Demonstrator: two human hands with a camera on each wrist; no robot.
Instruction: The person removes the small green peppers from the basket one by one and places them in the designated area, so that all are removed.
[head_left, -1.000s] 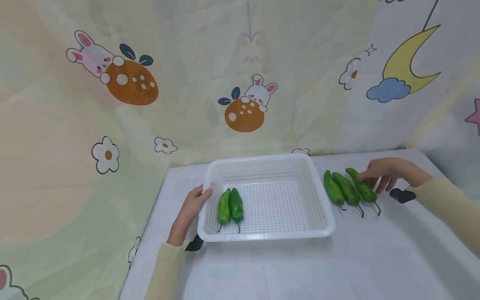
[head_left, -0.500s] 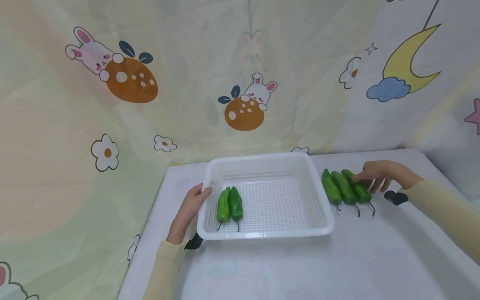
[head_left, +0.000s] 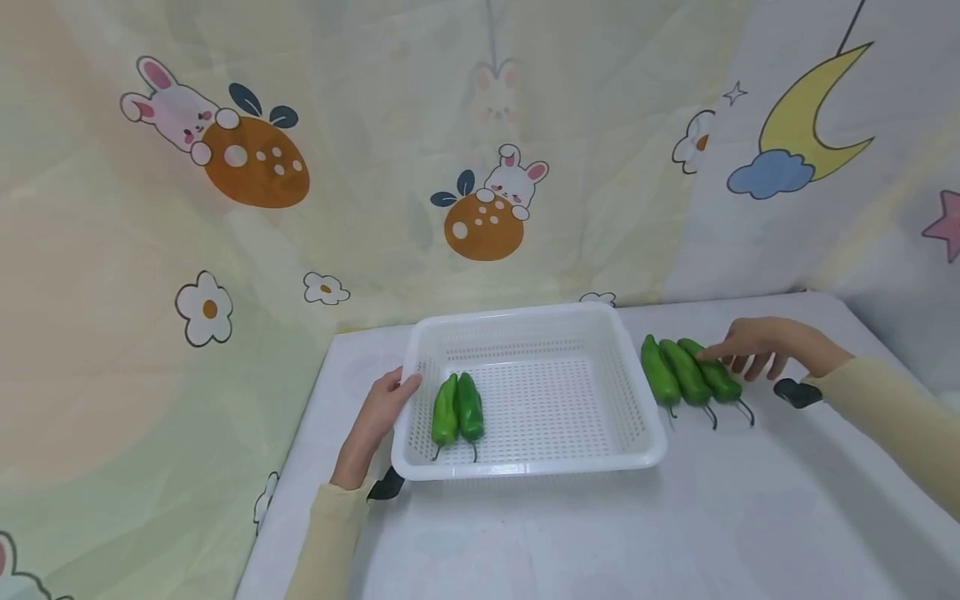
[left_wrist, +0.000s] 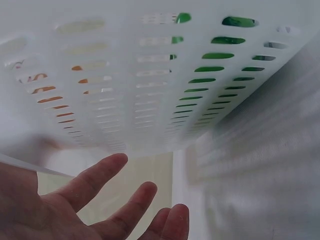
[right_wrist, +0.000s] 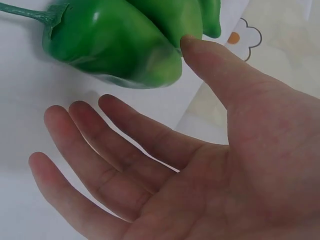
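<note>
Three green peppers (head_left: 685,372) lie side by side on the white table (head_left: 585,533), just right of the white basket (head_left: 528,470). My right hand (head_left: 759,343) is over the outermost pepper (head_left: 722,387): thumb close by its tip end, the other fingers spread apart along its right side, with a gap between them and its skin. Whether my thumb touches it I cannot tell. Its long axis slants, tip away from me and leftward, stem toward me. Two more peppers (head_left: 470,408) lie at the basket's left end, pointing away likewise. My left hand (head_left: 380,415) holds the left rim, thumb over it, fingers apart outside.
</note>
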